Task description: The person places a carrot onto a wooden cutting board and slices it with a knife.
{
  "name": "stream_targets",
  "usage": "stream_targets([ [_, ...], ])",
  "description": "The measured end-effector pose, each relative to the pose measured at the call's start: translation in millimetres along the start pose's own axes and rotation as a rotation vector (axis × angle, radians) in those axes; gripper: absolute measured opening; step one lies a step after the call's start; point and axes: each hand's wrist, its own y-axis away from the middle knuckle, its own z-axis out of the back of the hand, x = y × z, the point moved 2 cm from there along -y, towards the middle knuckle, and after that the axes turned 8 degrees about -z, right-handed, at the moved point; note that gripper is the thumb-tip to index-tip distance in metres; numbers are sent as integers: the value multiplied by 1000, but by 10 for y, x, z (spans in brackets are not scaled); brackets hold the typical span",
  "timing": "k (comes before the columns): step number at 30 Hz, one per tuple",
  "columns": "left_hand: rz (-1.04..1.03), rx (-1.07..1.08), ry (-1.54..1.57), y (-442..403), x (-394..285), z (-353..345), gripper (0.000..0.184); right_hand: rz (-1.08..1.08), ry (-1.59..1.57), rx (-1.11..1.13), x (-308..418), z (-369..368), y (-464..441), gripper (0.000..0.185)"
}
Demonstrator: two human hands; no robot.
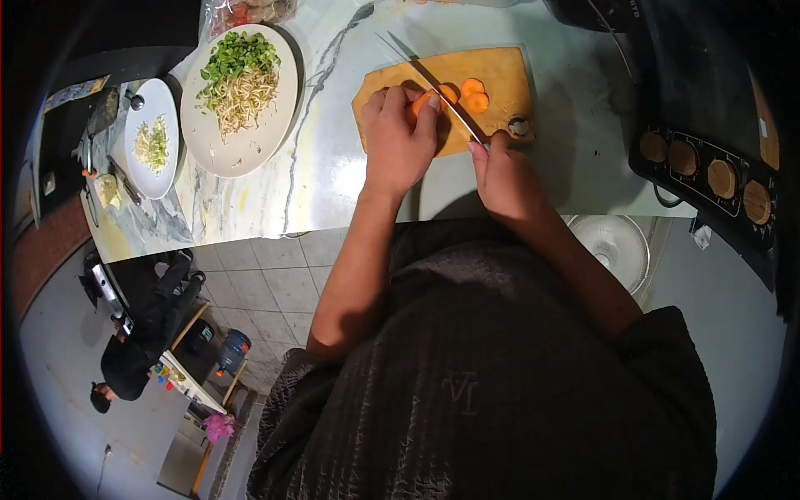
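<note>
I see the left hand [400, 143] curled around the carrot [420, 104], left of the slices [475, 102] on the cutting board [502, 70]; the right hand [508, 179] grips the knife [455, 107]; fingertips seem near its blade, partly hidden; a rolling carrot could cause a cut.

Seems to read "LA", interlocked and upside down, on the dark shirt [487, 375], lower centre. Looks like "UTO" on the black appliance [598, 14], upper right, cut off by the frame's edge.
</note>
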Motion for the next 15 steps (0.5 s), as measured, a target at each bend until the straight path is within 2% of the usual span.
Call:
stream_targets([
  [5, 27, 60, -27, -25, -12, 40, 24, 30, 12, -40, -183, 36, 117, 39],
  [15, -11, 44, -98, 0, -110, 102, 29, 46, -10, -105, -285, 67, 233, 37],
])
